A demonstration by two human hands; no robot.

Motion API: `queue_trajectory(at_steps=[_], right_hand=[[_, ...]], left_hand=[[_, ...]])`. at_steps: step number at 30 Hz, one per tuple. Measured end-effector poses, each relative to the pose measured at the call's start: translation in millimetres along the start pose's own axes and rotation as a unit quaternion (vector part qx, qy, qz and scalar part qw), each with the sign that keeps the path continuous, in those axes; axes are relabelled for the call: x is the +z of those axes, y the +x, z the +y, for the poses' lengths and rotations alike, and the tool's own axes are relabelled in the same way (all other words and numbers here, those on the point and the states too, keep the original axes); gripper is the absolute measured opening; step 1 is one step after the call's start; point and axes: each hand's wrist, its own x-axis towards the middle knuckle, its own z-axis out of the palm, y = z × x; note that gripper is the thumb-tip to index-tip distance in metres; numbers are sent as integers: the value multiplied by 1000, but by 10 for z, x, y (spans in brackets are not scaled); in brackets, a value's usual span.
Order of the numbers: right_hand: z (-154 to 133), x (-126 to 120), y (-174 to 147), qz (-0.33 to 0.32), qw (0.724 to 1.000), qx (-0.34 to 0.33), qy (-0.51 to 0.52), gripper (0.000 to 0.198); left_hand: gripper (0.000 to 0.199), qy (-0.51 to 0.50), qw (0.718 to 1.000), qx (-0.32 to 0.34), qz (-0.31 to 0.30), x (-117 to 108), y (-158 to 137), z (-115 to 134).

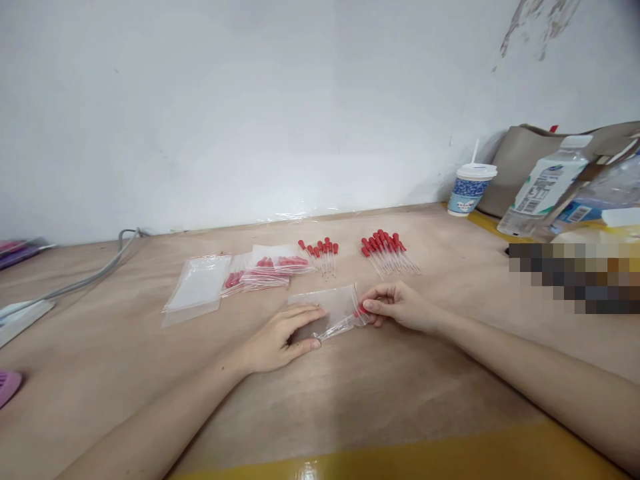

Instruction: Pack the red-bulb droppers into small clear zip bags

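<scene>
A clear zip bag (330, 300) lies on the table with its mouth to the right. Glass droppers with red bulbs (361, 310) are partly inside it, their thin tubes (340, 327) pointing left. My right hand (397, 307) pinches at the red bulbs by the bag's mouth; how many it holds is hidden. At the bag's left end, my left hand (283, 337) holds the bag, thumb on the near edge and fingers over the top. Loose red-bulbed droppers lie beyond in a smaller group (320, 250) and a larger group (385, 247).
Left of the droppers are filled bags (267, 270) and a stack of flat bags (200, 283). A grey cable (100, 270) crosses the left side. A paper cup (470, 190), a water bottle (547, 183) and a beige bag (517, 160) stand at right.
</scene>
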Motion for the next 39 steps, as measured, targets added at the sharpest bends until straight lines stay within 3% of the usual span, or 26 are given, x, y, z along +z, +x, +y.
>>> queue_trajectory(at_steps=[7, 13, 26, 33, 39], right_hand=[[-69, 120, -41, 33, 992, -42, -116, 27], [-34, 6, -48, 65, 996, 61, 11, 32], [-62, -10, -92, 117, 989, 47, 75, 35], [-19, 6, -89, 170, 983, -56, -42, 30], [40, 56, -121, 234, 930, -177, -220, 21]], left_hand=[[43, 7, 1000, 17, 10, 23, 23, 6], [31, 15, 999, 12, 43, 56, 52, 4], [32, 39, 999, 17, 28, 56, 92, -4], [35, 56, 998, 8, 37, 83, 92, -26], [33, 59, 997, 9, 55, 88, 92, 5]])
